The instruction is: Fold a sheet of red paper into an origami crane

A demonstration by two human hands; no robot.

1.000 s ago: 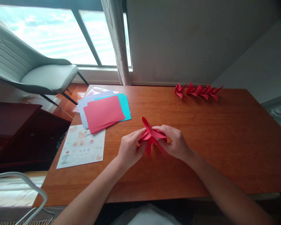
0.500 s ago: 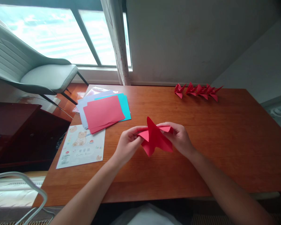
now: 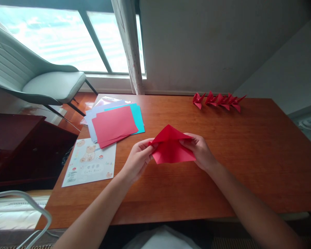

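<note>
A folded sheet of red paper (image 3: 171, 148) is held between my two hands above the wooden table, spread fairly wide with a peak at its far side. My left hand (image 3: 141, 155) pinches its left corner between thumb and fingers. On the other side my right hand (image 3: 199, 150) grips the right part, the thumb lying on the paper and the fingers partly hidden behind it. Several folded red paper cranes (image 3: 219, 100) stand in a row at the table's back edge, right of the middle.
Stacked red sheets (image 3: 115, 124) lie over turquoise paper (image 3: 138, 119) and pale lilac paper (image 3: 90, 119) at the table's left. A white sheet with bear drawings (image 3: 90, 162) lies nearer. Past the wooden table's (image 3: 248, 166) left side are a grey chair (image 3: 54, 86) and a white metal frame (image 3: 36, 200).
The red paper has opened out: its upright pointed flap has gone down and it now forms a wider, flatter shape. Both hands keep hold of it and have moved only slightly.
</note>
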